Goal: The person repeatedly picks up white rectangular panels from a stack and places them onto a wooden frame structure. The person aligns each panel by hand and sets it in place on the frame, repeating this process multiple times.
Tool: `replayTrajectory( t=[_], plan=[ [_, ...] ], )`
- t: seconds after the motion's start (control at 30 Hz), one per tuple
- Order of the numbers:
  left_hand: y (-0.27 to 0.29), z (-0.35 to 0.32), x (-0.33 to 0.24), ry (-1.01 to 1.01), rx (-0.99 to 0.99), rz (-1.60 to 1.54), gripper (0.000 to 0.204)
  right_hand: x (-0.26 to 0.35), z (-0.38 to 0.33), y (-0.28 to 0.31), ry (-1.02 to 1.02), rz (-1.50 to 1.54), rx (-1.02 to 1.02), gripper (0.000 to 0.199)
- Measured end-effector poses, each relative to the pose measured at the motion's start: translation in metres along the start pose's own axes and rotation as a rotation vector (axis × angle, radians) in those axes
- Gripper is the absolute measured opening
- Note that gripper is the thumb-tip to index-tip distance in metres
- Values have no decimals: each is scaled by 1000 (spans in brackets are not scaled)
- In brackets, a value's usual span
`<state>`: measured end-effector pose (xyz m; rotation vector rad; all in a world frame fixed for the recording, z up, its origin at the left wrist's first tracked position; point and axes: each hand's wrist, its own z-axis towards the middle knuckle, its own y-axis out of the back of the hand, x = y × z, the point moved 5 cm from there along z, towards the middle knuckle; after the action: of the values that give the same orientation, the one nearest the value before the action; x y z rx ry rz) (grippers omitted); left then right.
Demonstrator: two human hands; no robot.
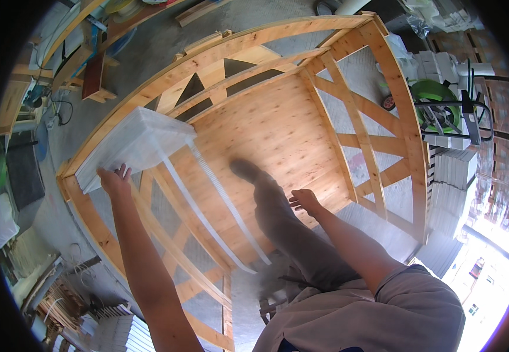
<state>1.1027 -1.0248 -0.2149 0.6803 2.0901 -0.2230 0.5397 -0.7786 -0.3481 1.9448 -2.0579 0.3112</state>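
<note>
My left hand [115,180] is raised and grips the near edge of a flat white translucent plastic-wrapped bundle [134,144] that rests on the left rail of a large wooden crate frame [225,50]. Two long white strips [219,202] hang down from the bundle into the crate. My right hand [305,200] hovers with fingers spread above the crate's plank floor [278,126], holding nothing. My leg in grey trousers [278,214] reaches forward, its foot on the plank floor.
The crate has diagonal braces on its sides. Stacks of white panels [455,170] and a green hose reel [436,100] stand at the right. Wooden pieces and a bench [93,73] lie at the upper left, with more white stacks [119,331] at the lower left.
</note>
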Motion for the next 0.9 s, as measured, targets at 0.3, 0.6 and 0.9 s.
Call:
replayTrajectory(
  t=[0.3,0.6,0.9],
  plan=[
    [-13,-93,-37,-1221,-178,1320,76,38,-11,24,176,-6,5,33],
    [-66,-93,-71,-1710,153,1643,94,339,-108,3,1164,-285,-261,23],
    [-74,-49,-90,-1758,277,1533,112,561,-62,-114,1150,-903,-593,23]
  ],
)
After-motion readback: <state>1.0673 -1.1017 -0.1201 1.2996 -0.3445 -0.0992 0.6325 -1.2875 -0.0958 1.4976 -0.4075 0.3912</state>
